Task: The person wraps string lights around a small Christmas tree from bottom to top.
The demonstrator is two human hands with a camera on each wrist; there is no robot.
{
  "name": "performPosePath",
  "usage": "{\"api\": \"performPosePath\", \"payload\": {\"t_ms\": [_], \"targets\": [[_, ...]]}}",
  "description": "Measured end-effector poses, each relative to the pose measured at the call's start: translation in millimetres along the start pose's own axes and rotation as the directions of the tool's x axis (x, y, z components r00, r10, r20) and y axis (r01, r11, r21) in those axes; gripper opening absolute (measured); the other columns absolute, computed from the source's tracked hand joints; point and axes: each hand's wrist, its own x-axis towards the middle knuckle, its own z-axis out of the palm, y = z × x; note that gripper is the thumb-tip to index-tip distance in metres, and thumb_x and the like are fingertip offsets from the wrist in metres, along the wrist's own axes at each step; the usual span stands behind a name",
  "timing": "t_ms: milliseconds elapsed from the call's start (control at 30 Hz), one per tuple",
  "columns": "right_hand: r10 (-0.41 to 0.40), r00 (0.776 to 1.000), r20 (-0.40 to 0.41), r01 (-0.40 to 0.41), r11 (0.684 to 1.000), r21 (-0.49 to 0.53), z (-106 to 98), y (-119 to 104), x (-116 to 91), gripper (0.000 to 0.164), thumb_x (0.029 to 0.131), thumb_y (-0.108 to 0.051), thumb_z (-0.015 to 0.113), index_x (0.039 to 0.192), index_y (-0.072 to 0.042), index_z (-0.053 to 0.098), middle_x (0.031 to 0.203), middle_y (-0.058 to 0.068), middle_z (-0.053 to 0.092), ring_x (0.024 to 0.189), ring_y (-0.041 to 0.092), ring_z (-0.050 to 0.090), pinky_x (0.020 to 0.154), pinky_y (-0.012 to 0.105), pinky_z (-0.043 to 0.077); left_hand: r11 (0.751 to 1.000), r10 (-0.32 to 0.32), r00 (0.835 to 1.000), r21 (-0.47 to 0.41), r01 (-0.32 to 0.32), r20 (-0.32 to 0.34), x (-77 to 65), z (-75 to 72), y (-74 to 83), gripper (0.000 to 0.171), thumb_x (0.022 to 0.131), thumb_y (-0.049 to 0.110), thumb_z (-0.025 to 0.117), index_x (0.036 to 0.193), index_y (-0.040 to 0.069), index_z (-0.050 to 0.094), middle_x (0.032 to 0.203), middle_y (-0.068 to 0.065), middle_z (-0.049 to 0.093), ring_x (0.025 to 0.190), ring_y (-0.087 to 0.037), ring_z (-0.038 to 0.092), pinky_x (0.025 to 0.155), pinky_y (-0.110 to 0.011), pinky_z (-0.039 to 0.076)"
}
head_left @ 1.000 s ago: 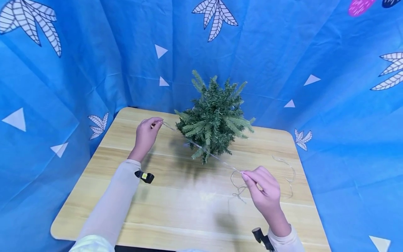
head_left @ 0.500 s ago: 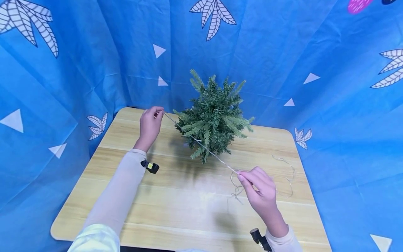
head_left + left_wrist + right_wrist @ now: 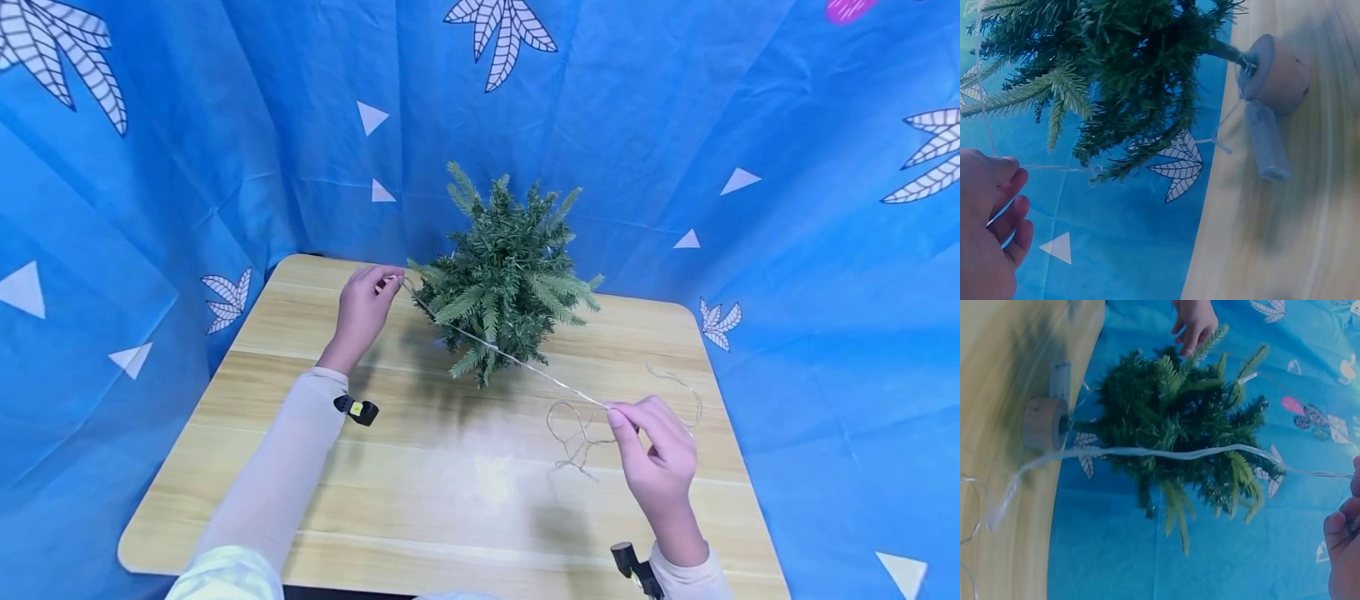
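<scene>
A small artificial Christmas tree stands on the table with a round wooden base. My left hand, beside the tree's left side, pinches a thin clear light-string wire between thumb and fingertips. The wire runs slanting across the front of the branches to my right hand, which pinches it near the table's right side. Beyond the right hand, the slack lies in loose loops. Beside the base lies a grey, box-like piece, perhaps a battery case; a wire runs up from near it.
The light wooden table has rounded corners. A blue patterned cloth hangs behind it and on both sides. More thin wire lies near the right edge. A black wrist camera sits on each sleeve.
My left hand has risen a little, then come down and right toward the tree. My right hand went slightly left, then right, keeping the wire drawn between both hands.
</scene>
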Motion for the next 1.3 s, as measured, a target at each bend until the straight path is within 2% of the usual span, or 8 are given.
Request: {"api": "performPosePath", "payload": {"t_ms": [133,333,667,933,1100,1300], "targets": [[-0.015,1.0,-0.019,0.014,1.0,-0.01,-2,1,0,0.032,0.093,-0.005,0.072,0.073,0.019,0.066,0.058,0.01,0.052,0.062,0.013,0.044,0.061,0.016,0.035,1.0,0.017,1.0,0.021,-0.018,0.022,-7.5,0.5,-1.5,0.02,0.101,0.02,0.062,0.114,0.009,0.073,0.107,-0.009,0.072,0.095,-0.024,0.059,0.079,-0.04,0.047],[-0.052,0.997,-0.065,0.048,0.996,-0.07,-5,3,2,0.035,0.093,-0.007,0.072,0.071,0.019,0.065,0.055,0.014,0.05,0.061,0.014,0.043,0.062,0.018,0.035,0.997,0.075,0.996,0.022,-0.076,0.043,-13.3,3.1,-0.3,0.017,0.1,0.019,0.064,0.111,0.009,0.074,0.109,-0.009,0.073,0.098,-0.025,0.06,0.083,-0.042,0.049],[-0.075,0.993,-0.095,0.056,0.98,-0.19,-22,15,-4,0.034,0.093,-0.009,0.072,0.071,0.015,0.066,0.055,0.016,0.05,0.06,0.014,0.044,0.064,0.016,0.036,0.973,0.162,0.982,0.149,-0.175,0.092,-18.3,8.4,3.1,0.017,0.099,0.021,0.066,0.112,0.013,0.073,0.116,-0.005,0.073,0.105,-0.025,0.061,0.091,-0.045,0.05],[-0.056,0.985,-0.166,0.016,0.973,-0.23,-23,10,-4,0.037,0.093,-0.009,0.072,0.069,0.017,0.063,0.055,0.018,0.05,0.06,0.013,0.043,0.064,0.015,0.035,0.97,0.157,0.981,0.169,-0.175,0.117,-18.8,12.9,9.3,0.018,0.098,0.024,0.067,0.113,0.017,0.073,0.119,-0.003,0.072,0.109,-0.024,0.06,0.091,-0.047,0.05],[-0.056,0.982,-0.179,0.027,0.986,-0.164,-22,6,-4,0.036,0.092,-0.005,0.071,0.066,0.016,0.059,0.055,0.018,0.05,0.059,0.013,0.043,0.064,0.014,0.037,0.963,0.18,0.976,0.181,-0.201,0.122,-22.1,15.1,10.1,0.016,0.096,0.02,0.07,0.111,0.018,0.074,0.117,-0.002,0.073,0.105,-0.023,0.06,0.087,-0.045,0.05],[-0.114,0.986,-0.122,0.116,0.993,0.016,-19,3,-8,0.032,0.091,0.0,0.07,0.065,0.015,0.058,0.055,0.017,0.051,0.057,0.017,0.047,0.064,0.017,0.041,0.959,0.19,0.975,0.192,-0.209,0.116,-23.5,14.7,5.3,0.017,0.095,0.017,0.07,0.112,0.017,0.073,0.116,-0.002,0.072,0.103,-0.022,0.06,0.086,-0.043,0.051]]}}
